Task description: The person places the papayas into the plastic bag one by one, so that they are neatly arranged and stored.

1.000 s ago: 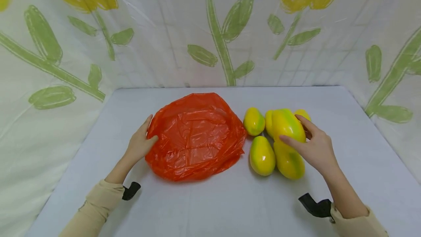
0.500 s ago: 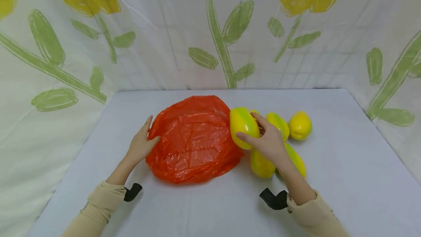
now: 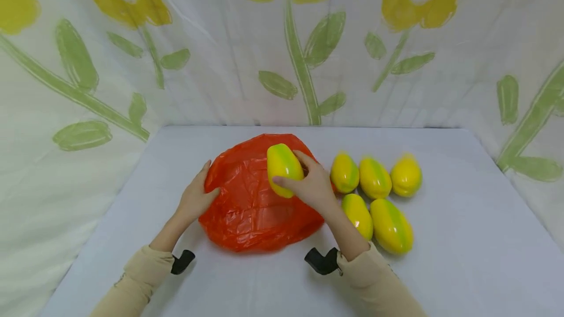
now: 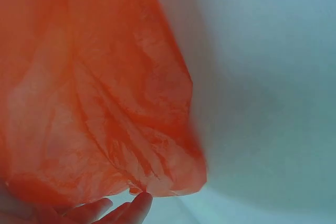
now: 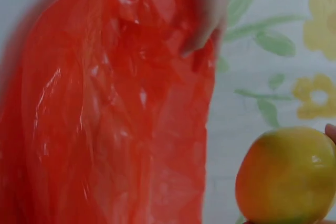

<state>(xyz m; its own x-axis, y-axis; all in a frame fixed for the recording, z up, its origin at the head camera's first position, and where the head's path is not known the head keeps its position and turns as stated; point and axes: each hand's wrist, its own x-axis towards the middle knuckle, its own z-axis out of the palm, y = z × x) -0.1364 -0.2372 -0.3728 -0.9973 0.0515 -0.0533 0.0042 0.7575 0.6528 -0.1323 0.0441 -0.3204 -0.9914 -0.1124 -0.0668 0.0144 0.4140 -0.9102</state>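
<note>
A red plastic bag (image 3: pixel 255 221) stands on the white table with its wide mouth facing up. At its left rim my left hand (image 3: pixel 194 202) holds the plastic, thumb inside and fingers outside; the fingertips (image 4: pixel 137 208) touch the outer side in the left wrist view. My right hand (image 3: pixel 315 185) grips a shiny yellow mango (image 3: pixel 282 163) with a green stripe, above the bag's mouth. In the right wrist view the mango (image 5: pixel 286 177) appears at the lower right, apart from the bag (image 5: pixel 115 103). The inside bottom of the bag is hidden from the wrist views.
Several more mangoes lie right of the bag in two loose rows, among them a front one (image 3: pixel 392 226) and a far right one (image 3: pixel 406 176). My right forearm partly covers one front mango (image 3: pixel 358 215). A flower-printed curtain (image 3: pixel 211 62) hangs behind the table (image 3: pixel 467 238).
My right hand has lifted a mango from the group and carried it left, over the bag. The left hand stays at the bag's rim. The head view has tilted slightly.
</note>
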